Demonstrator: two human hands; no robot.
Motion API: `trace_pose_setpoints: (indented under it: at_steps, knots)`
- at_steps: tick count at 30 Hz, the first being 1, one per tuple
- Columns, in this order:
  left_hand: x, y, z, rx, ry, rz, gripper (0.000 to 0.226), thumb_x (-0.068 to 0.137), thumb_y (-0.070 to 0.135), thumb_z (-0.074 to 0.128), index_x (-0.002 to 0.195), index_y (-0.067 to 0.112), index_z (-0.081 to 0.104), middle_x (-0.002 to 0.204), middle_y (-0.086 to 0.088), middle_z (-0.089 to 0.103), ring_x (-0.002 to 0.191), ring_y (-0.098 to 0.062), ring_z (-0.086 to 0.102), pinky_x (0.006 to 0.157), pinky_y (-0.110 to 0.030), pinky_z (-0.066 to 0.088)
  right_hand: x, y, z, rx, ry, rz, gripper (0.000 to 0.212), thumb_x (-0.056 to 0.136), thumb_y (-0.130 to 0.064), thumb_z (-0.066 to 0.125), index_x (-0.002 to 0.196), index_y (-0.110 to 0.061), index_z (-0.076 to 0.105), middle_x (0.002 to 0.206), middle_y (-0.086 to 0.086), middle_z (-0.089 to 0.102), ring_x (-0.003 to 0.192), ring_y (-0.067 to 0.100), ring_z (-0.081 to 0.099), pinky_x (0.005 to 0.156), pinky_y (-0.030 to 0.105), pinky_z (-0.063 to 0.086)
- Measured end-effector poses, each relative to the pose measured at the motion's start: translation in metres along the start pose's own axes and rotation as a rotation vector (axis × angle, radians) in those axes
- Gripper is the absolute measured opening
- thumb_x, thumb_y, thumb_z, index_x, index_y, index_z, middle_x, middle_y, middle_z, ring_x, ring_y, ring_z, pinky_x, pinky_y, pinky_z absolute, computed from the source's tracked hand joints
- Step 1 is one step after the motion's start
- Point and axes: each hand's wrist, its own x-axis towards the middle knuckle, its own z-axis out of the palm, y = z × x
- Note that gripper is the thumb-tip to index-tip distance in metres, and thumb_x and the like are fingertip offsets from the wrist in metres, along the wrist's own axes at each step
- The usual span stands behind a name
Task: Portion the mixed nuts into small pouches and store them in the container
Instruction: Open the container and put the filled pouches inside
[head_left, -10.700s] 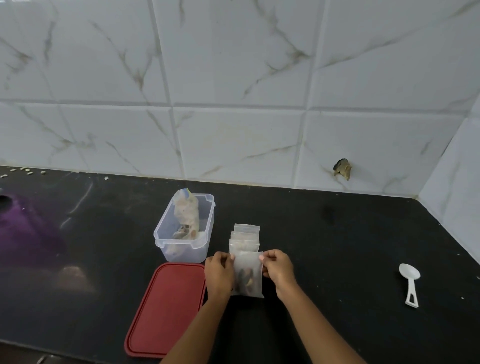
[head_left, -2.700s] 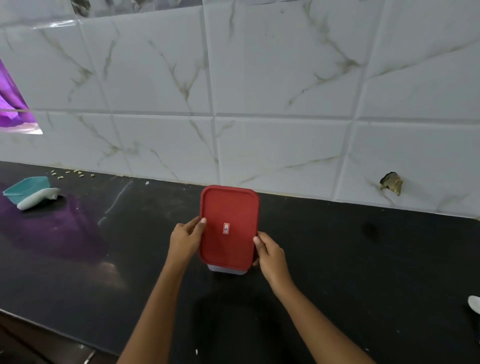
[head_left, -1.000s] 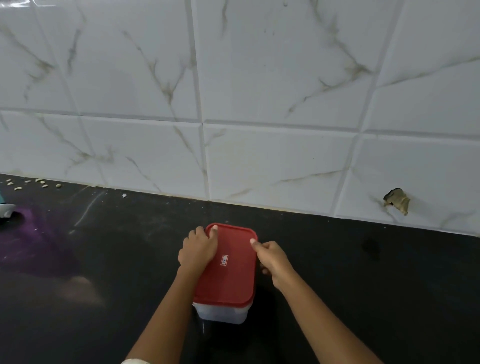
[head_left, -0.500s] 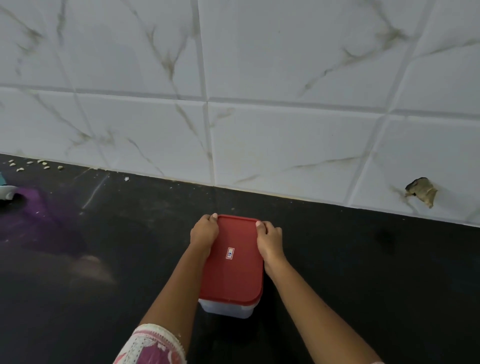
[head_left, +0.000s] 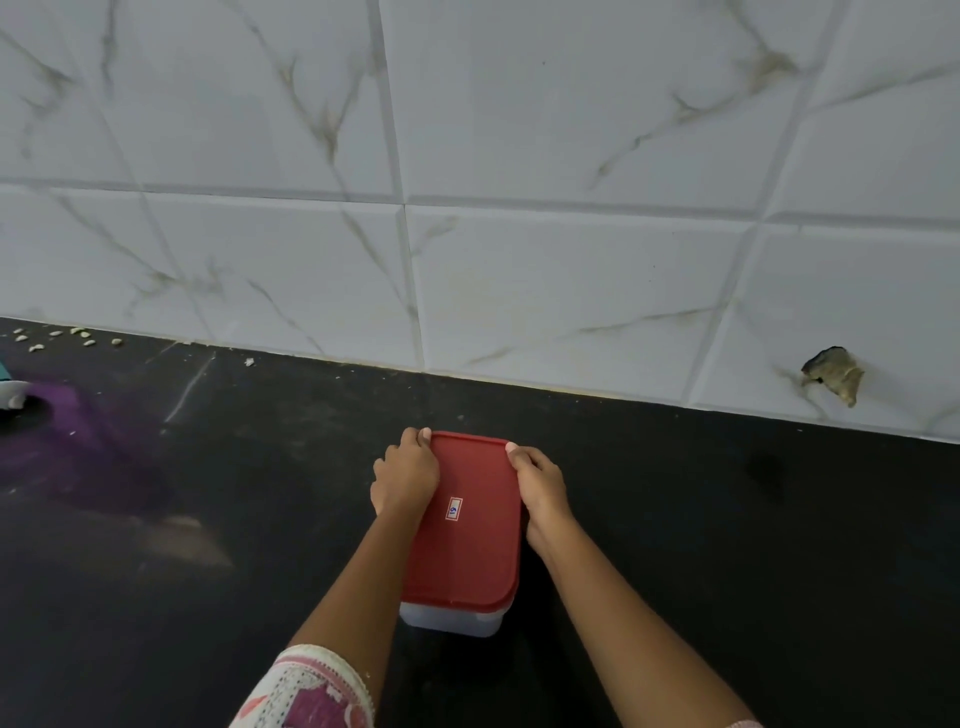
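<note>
Pressed down along both far edges of the red lid (head_left: 470, 519) by left hand (head_left: 405, 475) and right hand (head_left: 540, 488), fingers (head_left: 423, 436) curled shut over the rim, apparently to seal the clear container (head_left: 449, 621) standing on the black tabletop (head_left: 727, 545).

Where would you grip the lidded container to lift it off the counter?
Probably by the clear container walls under the red lid, one hand on each long side. The left hand and right hand already flank it. The lid is flat and overhangs, offering little purchase.
</note>
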Motion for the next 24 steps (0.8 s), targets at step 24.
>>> trace_pose_setpoints:
  at_steps: [24]
  knots:
    - [0.001, -0.001, -0.003, -0.436, -0.129, -0.043, 0.036, 0.101, 0.029, 0.031, 0.122, 0.01, 0.055, 0.124, -0.015, 0.055, 0.101, -0.024, 0.051, 0.087, -0.035, 0.04, -0.017, -0.011, -0.017, 0.142, -0.034, 0.132, 0.012, 0.089, -0.015, 0.059, 0.079, -0.012, 0.065, 0.084, 0.008, 0.066, 0.079, 0.024, 0.063, 0.087, 0.041, 0.054]
